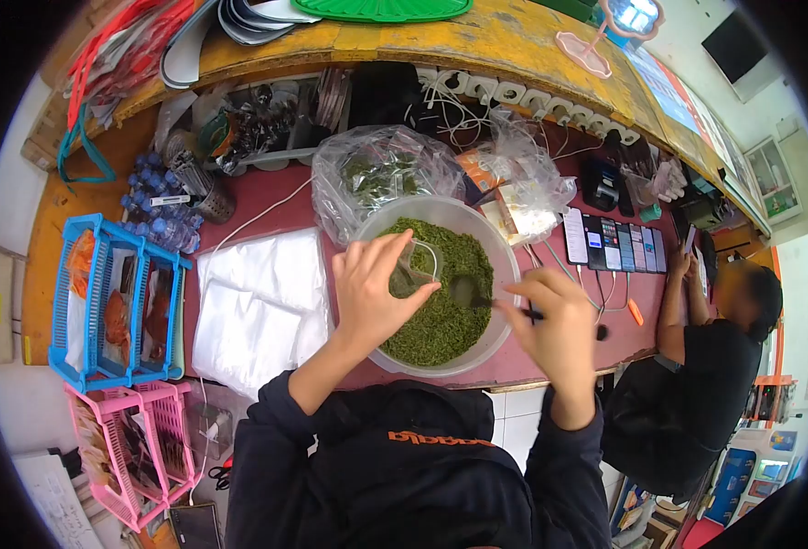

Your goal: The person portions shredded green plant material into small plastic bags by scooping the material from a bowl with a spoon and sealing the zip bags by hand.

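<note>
A large translucent tub (pixel 508 256) of finely chopped green leafy material (pixel 427 337) stands on the dark red table in front of me. Over its left side, my left hand (pixel 377 288) curls thumb and fingers around a small clear plastic cup (pixel 420 261) with a pale round rim. My right hand (pixel 552 325) is closed at the tub's right edge on the dark handle of a spoon (pixel 464 291). The spoon's blurred bowl is over the green material. Behind the tub lies a clear plastic bag (pixel 377 174) with more green stuff inside.
Left of the tub lie white plastic bags (pixel 258 311). Blue baskets (pixel 116 311) and pink baskets (pixel 134 448) stand farther left. Several phones (pixel 614 242) lie in a row at right, near a seated person (pixel 724 366) in black. A yellow wooden shelf (pixel 367 41) runs along the back.
</note>
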`<state>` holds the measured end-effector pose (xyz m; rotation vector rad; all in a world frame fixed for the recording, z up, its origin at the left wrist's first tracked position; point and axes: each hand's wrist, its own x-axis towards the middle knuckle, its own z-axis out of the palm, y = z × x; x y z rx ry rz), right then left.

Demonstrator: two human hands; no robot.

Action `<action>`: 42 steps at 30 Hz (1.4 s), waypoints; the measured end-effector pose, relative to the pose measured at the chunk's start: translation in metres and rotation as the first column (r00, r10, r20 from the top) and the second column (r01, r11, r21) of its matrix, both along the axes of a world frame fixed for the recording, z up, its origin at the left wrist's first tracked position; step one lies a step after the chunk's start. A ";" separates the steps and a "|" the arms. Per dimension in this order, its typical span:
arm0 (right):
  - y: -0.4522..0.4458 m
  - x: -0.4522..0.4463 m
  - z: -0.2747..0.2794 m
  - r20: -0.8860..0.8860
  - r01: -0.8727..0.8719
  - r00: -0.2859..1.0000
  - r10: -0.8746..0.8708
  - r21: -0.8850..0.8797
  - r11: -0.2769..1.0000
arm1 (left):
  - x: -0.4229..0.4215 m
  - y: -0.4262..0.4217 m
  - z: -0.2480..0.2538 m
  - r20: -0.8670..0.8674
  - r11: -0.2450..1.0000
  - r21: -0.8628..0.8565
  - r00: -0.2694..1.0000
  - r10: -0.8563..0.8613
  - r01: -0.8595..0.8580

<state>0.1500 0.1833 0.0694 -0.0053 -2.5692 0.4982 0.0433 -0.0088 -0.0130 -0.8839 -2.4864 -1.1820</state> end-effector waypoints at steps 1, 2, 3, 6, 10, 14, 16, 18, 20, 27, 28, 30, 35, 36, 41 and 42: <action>-0.009 -0.011 -0.004 0.011 -0.114 0.993 0.117 -0.130 0.985 | 0.006 0.005 -0.002 -0.057 1.000 0.003 0.998 0.015 -0.015; -0.017 -0.026 -0.022 0.013 -0.170 0.985 0.173 -0.126 0.977 | 0.010 0.008 -0.003 -0.115 1.000 0.007 0.993 0.031 -0.031; -0.021 -0.036 -0.041 0.015 -0.226 0.973 0.230 -0.122 0.966 | 0.011 0.008 -0.001 -0.119 1.000 0.006 0.993 0.027 -0.027; -0.015 -0.041 -0.052 0.022 -0.205 0.977 0.211 -0.143 0.968 | 0.002 0.001 0.019 -0.036 0.998 0.066 0.999 -0.017 0.020; -0.009 -0.035 -0.035 0.036 -0.377 0.919 0.393 -0.216 0.901 | -0.026 -0.020 0.004 0.345 0.832 0.394 0.776 -0.528 0.390; -0.010 -0.029 -0.033 0.144 -0.078 0.955 0.259 -0.720 0.689 | -0.020 -0.018 0.003 0.469 0.785 0.575 0.692 -0.548 0.232; -0.007 -0.028 -0.044 0.153 -0.059 0.948 0.277 -0.775 0.629 | -0.017 -0.015 0.002 0.560 0.818 0.569 0.688 -0.461 0.084; -0.008 -0.025 -0.046 0.133 -0.023 0.941 0.312 -0.893 0.449 | -0.014 -0.016 0.005 0.531 0.826 0.546 0.704 -0.472 0.142; -0.011 -0.025 -0.055 0.102 -0.072 0.943 0.316 -0.866 0.495 | -0.009 -0.016 0.012 0.533 0.847 0.502 0.710 -0.461 0.173; -0.033 -0.024 -0.049 0.037 -0.128 0.971 0.237 -0.756 0.642 | -0.006 -0.014 0.014 0.238 0.870 0.391 0.880 -0.411 0.301; -0.031 -0.020 -0.048 0.014 -0.135 0.975 0.220 -0.751 0.646 | -0.009 -0.016 0.018 0.229 0.869 0.391 0.882 -0.412 0.304; -0.020 -0.008 -0.055 -0.018 -0.112 0.986 0.167 -0.810 0.576 | -0.023 -0.017 0.029 0.271 0.869 0.419 0.877 -0.397 0.264; 0.012 0.031 -0.053 -0.098 -0.086 0.995 -0.016 -0.930 0.358 | -0.128 -0.015 0.017 0.205 0.945 0.327 0.977 -0.063 -0.008; 0.014 0.042 -0.057 -0.044 -0.042 0.999 0.004 -0.916 0.399 | -0.140 -0.017 0.012 0.055 0.985 0.149 0.995 0.078 -0.085; 0.023 0.099 -0.082 0.169 0.060 0.904 0.393 -0.960 0.273 | -0.086 -0.025 0.024 -0.074 0.976 0.215 0.997 -0.018 0.034; 0.026 0.112 -0.092 0.201 0.107 0.848 0.490 -0.971 0.212 | -0.067 -0.026 0.020 -0.058 0.981 0.163 0.993 -0.098 0.106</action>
